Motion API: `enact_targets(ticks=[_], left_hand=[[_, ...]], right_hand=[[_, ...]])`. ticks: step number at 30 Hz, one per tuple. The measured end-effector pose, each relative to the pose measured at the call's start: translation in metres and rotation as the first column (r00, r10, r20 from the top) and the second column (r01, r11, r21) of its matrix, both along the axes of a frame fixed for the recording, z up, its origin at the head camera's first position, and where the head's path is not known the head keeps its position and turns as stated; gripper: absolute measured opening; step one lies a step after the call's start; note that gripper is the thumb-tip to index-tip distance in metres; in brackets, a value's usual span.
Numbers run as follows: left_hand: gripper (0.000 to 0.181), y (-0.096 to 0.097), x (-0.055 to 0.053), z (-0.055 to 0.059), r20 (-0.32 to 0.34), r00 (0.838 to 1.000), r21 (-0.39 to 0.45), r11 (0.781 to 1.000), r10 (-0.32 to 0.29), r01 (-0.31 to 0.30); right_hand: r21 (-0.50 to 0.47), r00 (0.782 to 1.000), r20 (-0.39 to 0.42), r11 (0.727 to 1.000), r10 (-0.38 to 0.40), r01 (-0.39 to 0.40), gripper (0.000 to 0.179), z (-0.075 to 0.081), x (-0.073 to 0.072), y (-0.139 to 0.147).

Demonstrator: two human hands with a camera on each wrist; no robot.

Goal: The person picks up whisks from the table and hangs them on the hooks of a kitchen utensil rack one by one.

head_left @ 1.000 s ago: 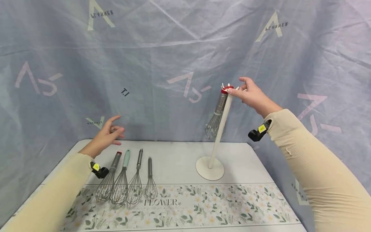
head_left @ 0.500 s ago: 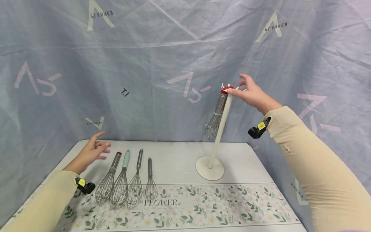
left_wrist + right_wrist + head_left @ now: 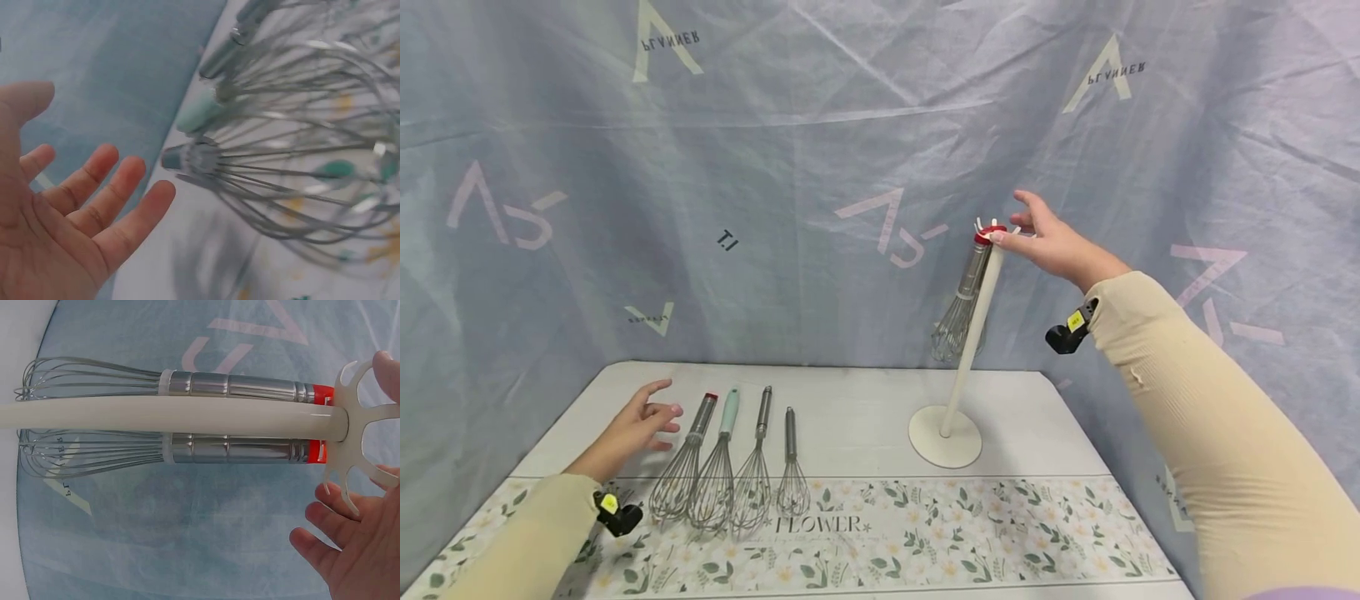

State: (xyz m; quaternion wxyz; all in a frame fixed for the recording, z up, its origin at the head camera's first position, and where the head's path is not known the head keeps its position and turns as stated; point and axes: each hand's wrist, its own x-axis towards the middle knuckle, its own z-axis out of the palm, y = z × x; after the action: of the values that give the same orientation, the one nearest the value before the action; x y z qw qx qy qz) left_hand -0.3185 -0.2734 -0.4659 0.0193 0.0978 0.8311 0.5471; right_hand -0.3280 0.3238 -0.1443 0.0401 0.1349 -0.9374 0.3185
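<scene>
My left hand (image 3: 634, 427) hovers beside the row of whisks, fingers loosely spread and holding nothing. Nearest to it lies a red-tipped metal whisk (image 3: 685, 467); in the left wrist view its grey handle end (image 3: 187, 157) is just beyond the fingertips. Beside that are a mint-handled whisk (image 3: 721, 467), a larger steel whisk (image 3: 757, 467) and a small whisk (image 3: 791, 467). My right hand (image 3: 1052, 242) is at the top of a cream stand (image 3: 973, 333), thumb at the hooked crown (image 3: 356, 419), fingers extended around the hooks. Two red-tipped whisks (image 3: 250, 450) hang from it.
The stand's round base (image 3: 945, 446) rests on the right half of the white table (image 3: 857, 417). A floral strip (image 3: 985, 533) runs along the table's front. A grey-blue printed curtain (image 3: 790, 208) closes off the back and sides.
My left hand has come down and to the left, from above the whisk handles to beside the red-tipped whisk. My right hand has stayed at the stand's top, its forefinger shifting slightly.
</scene>
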Motion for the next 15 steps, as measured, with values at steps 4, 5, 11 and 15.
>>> enact_targets(ticks=[4,5,11,15], left_hand=[[0.086,0.001,0.001,-0.011,0.052,0.999,-0.026,1.0,0.006,-0.005],[0.087,0.001,0.001,-0.014,0.062,0.998,-0.032,0.999,0.004,-0.002],[0.086,0.002,0.001,-0.029,0.14,0.99,-0.051,0.999,-0.013,0.02],[0.09,0.002,-0.001,-0.036,0.192,0.981,-0.046,0.998,-0.023,0.032]], right_hand=[[-0.01,1.0,0.006,1.0,0.001,-0.001,0.091,-0.002,0.001,0.0],[-0.014,1.0,0.007,1.0,0.002,-0.002,0.091,-0.002,0.001,0.0],[-0.022,1.0,0.015,1.0,-0.011,0.012,0.091,-0.004,-0.001,0.0],[-0.022,1.0,0.015,1.0,-0.021,0.022,0.092,-0.004,-0.004,0.001]])
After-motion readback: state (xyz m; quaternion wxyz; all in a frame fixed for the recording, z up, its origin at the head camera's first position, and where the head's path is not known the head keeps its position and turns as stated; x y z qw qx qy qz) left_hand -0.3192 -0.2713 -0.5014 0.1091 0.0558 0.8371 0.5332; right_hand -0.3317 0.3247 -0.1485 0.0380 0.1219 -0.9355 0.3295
